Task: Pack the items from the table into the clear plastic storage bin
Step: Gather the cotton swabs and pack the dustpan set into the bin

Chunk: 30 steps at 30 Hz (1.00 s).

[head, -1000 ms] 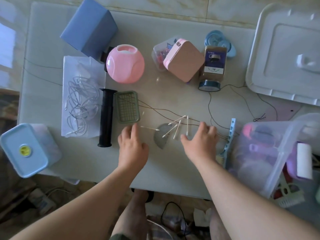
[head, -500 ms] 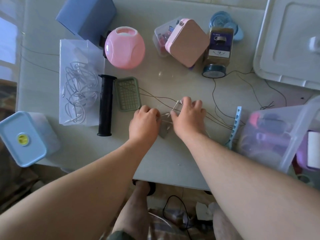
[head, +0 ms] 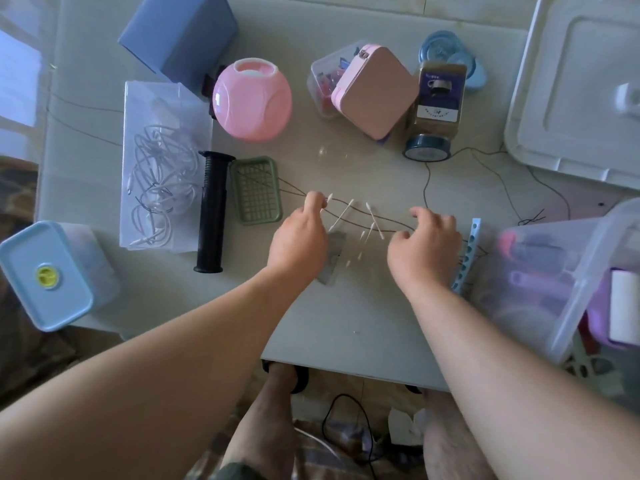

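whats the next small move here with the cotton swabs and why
Probably the right hand should pinch up the loose cotton swabs lying between the hands. The left hand already pinches one swab, while the right hand hovers with curled fingers and seems to hold nothing. The clear bin sits just to the right, so gathered swabs could go straight in.

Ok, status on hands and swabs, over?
Left hand pinching one swab. Right hand curled, empty. Other swabs loose over wire. Bin right.
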{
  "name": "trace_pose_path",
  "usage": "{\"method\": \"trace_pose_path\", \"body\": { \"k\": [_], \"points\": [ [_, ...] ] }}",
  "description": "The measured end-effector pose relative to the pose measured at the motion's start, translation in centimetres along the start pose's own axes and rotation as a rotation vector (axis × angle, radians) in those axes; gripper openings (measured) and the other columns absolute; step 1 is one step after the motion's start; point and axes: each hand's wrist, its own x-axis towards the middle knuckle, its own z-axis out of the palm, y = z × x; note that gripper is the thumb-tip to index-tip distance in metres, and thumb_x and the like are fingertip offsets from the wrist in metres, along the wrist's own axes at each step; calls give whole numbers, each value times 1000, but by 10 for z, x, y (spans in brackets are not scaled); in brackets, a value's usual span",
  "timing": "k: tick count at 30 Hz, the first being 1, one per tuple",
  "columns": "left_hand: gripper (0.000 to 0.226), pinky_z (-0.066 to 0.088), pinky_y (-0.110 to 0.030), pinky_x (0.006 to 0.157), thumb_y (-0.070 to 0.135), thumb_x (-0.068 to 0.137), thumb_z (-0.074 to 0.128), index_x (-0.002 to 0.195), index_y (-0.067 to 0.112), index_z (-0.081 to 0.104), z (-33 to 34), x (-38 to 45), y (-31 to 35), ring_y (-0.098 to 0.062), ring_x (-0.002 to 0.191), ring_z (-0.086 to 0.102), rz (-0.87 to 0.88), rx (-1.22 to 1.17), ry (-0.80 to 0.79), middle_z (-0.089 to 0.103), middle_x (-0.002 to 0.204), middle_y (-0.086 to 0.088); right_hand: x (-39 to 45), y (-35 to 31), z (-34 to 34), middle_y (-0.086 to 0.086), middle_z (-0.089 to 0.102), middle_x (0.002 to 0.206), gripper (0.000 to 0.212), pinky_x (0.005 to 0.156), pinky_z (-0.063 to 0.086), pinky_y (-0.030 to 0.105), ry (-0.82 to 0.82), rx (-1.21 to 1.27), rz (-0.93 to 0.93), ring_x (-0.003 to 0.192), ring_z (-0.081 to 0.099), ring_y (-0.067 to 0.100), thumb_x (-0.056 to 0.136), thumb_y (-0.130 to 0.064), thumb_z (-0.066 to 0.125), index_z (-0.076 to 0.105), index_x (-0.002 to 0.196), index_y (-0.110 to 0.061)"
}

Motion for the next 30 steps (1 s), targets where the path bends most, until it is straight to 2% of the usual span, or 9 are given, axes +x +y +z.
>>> {"method": "trace_pose_path", "body": {
  "k": [4,6,9,13,17,21,24,27,30],
  "points": [
    [38,45,-36,77,4,95,47,125,18,65,0,24,4,-33,100,61,16,93,-2,63,116,-9,1,19,-2,17,48,143,45,107,40,43,-98,57,322,134,46,42,91,-25,61,57,135,-16],
    [27,47,-36,77,16,99,50,118,15,70,4,33,5,-33,99,63,23,137,9,64,112,-9,-13,25,6,17,51,137,42,101,45,44,-175,18,266,130,49,41,89,-23,65,57,129,-12],
    [24,49,-38,67,29,99,56,106,10,69,9,40,9,-34,87,64,68,239,-14,63,102,-10,-29,32,13,20,59,126,31,92,48,46,-147,-81,47,120,56,43,92,-1,51,58,122,-6],
    [13,41,-36,61,11,97,55,102,9,67,19,45,7,-34,86,67,126,394,-46,63,97,-9,-20,36,12,21,68,114,32,86,49,45,-112,-138,-4,109,63,43,93,4,47,60,120,-6],
    [15,38,-37,65,8,100,50,107,5,63,21,45,6,-36,90,66,118,346,-51,64,100,-14,3,22,6,10,73,108,27,83,52,39,-61,0,74,106,66,37,91,-8,58,62,117,-15],
    [16,37,-41,66,15,104,43,101,4,55,8,26,4,-36,79,54,50,139,17,57,87,-14,25,-5,2,6,74,104,22,74,44,28,-36,49,41,101,66,31,95,-12,55,68,113,-17],
    [16,45,-44,73,15,104,43,109,9,56,2,5,-8,-35,85,57,37,60,18,63,95,-12,17,-21,12,11,70,106,21,79,47,33,-101,12,-118,102,64,33,95,-22,60,71,110,-13],
    [22,47,-40,77,15,103,45,115,15,63,6,-10,-25,-33,94,61,8,79,-9,66,104,-9,-8,-24,24,12,57,117,43,90,46,40,-178,-50,-188,110,52,34,86,-43,73,64,111,-9],
    [23,50,-39,78,26,101,53,116,14,66,12,-20,-28,-32,96,62,-8,97,-13,65,108,-9,-20,-14,32,11,51,122,37,90,48,42,-170,-100,-277,114,49,34,90,-31,76,60,114,-9]
  ]
}}
